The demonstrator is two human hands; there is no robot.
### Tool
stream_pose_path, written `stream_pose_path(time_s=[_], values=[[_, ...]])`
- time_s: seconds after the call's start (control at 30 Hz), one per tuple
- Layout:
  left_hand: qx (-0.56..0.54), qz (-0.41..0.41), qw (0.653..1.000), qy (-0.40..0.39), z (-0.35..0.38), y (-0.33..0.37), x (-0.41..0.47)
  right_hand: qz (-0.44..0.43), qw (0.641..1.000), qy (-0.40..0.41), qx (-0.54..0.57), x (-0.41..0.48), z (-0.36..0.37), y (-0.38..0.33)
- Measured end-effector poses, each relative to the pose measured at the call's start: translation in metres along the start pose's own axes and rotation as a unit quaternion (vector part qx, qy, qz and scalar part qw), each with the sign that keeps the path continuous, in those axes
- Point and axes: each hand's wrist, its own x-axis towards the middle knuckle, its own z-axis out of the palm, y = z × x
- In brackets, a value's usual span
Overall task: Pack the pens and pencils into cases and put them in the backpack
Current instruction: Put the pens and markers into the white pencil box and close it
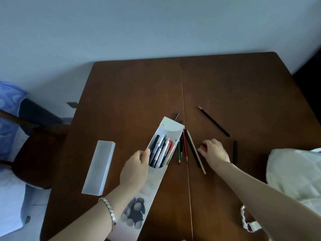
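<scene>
An open white pencil case (152, 181) lies slanted on the brown table (139, 94), with several pens (160, 150) inside. My left hand (136, 168) grips the case's left edge. Several coloured pencils (186, 150) lie just right of the case. My right hand (214, 151) rests on the table beside them, fingers closed on a small object that I cannot make out. A black pencil (214, 121) and a black pen (235, 152) lie further right. A second, frosted case (99, 167) lies closed at the left.
A pale fabric bag (295, 174) sits at the table's right edge, with a strap and cord (246, 221) near the front. A dark wooden chair (34, 136) stands left of the table. The wall is close behind.
</scene>
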Motion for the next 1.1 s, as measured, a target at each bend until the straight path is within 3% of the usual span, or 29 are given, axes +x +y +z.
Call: stream_pose_path(time_s=[0.3, 0.43, 0.53, 0.63, 0.7, 0.93, 1.1], values=[[0.003, -0.002, 1.000, -0.017, 0.003, -0.001, 0.001, -0.029, 0.997, -0.031, -0.064, -0.005, -0.003, 0.006], [0.018, 0.006, 0.999, -0.040, 0.004, 0.003, -0.001, 0.003, 0.986, 0.075, 0.146, -0.020, -0.023, -0.015], [0.006, 0.011, 0.998, -0.063, 0.006, 0.007, -0.007, -0.097, 0.970, 0.070, 0.213, -0.043, -0.048, -0.043], [-0.006, 0.029, 0.996, -0.082, 0.005, 0.013, -0.016, -0.222, 0.956, -0.025, 0.188, -0.072, -0.066, -0.061], [-0.007, 0.047, 0.995, -0.084, 0.005, 0.017, -0.021, -0.244, 0.956, -0.044, 0.155, -0.082, -0.068, -0.064], [-0.011, 0.103, 0.991, -0.079, 0.001, 0.027, -0.040, -0.160, 0.964, 0.139, 0.163, -0.080, -0.078, -0.057], [-0.021, 0.128, 0.988, -0.083, -0.001, 0.037, -0.051, -0.196, 0.967, 0.163, 0.022, -0.075, -0.079, -0.052]])
